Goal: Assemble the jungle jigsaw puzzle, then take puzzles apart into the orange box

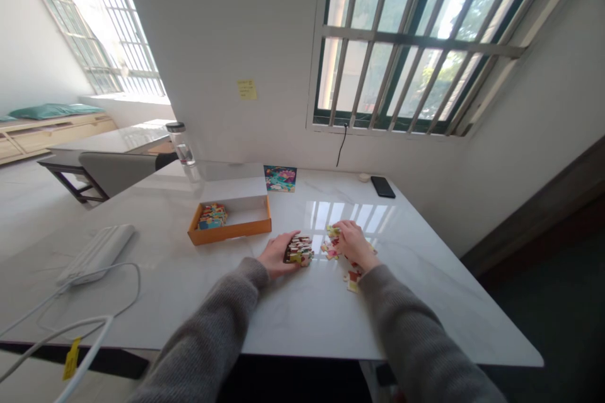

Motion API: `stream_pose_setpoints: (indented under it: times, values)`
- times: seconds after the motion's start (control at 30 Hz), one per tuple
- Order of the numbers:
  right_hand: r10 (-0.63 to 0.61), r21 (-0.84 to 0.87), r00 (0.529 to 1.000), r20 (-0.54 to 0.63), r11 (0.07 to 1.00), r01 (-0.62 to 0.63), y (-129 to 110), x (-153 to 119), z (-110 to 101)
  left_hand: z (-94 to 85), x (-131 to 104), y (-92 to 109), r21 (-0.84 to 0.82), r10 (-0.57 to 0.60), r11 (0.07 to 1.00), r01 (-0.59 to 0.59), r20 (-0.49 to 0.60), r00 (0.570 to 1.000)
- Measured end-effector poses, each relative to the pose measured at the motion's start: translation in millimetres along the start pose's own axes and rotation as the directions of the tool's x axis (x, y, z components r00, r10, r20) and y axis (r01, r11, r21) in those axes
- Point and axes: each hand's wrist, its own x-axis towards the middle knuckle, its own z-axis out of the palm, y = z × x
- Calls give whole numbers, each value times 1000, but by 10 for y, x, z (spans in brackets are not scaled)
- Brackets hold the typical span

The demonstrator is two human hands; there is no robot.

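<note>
My left hand is closed around a stack of jigsaw puzzle pieces, low over the white table. To its right, my right hand has its fingertips closed on a yellow-green puzzle piece. Pink and cream loose pieces lie on the tabletop beside those fingers. Below the right wrist is a brown and yellow piece. Part of the loose group is hidden under the right hand. An orange box stands left of my hands, with more puzzle pieces heaped in its left end.
A colourful picture card lies behind the box. A phone is at the table's back right, and a clear bottle at the back left. On the left, a white power strip trails cables over the table.
</note>
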Motion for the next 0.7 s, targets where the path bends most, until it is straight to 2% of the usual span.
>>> stream_pose_setpoints:
  times: [0.1,0.17,0.33,0.43,0.53,0.6,0.63,0.7]
  values:
    - [-8,-183,996,89,983,24,-59,57,97,16,-3,-24,-12,-3,1000,3,-27,1000]
    - [16,-243,994,109,970,11,-95,95,134,24,-5,-37,-26,-8,1000,8,-25,1000]
    - [40,-205,999,34,978,-32,-78,147,119,38,-15,-59,-46,-4,999,2,-29,1000]
    - [51,-45,997,-57,998,-54,-55,160,45,41,-21,-67,-44,3,999,-4,-28,1000]
    - [86,220,984,-157,974,-50,-49,183,-82,39,-21,-74,-43,-1,999,0,-22,1000]
    - [171,438,962,-212,897,-63,-63,189,-170,37,-17,-77,-45,-15,999,14,-13,1000]
    - [230,554,951,-208,829,-79,-79,183,-204,37,-15,-77,-48,-21,999,21,-11,1000]
    - [320,750,938,-134,652,-115,-137,148,-243,36,-10,-75,-60,-27,998,26,-19,999]
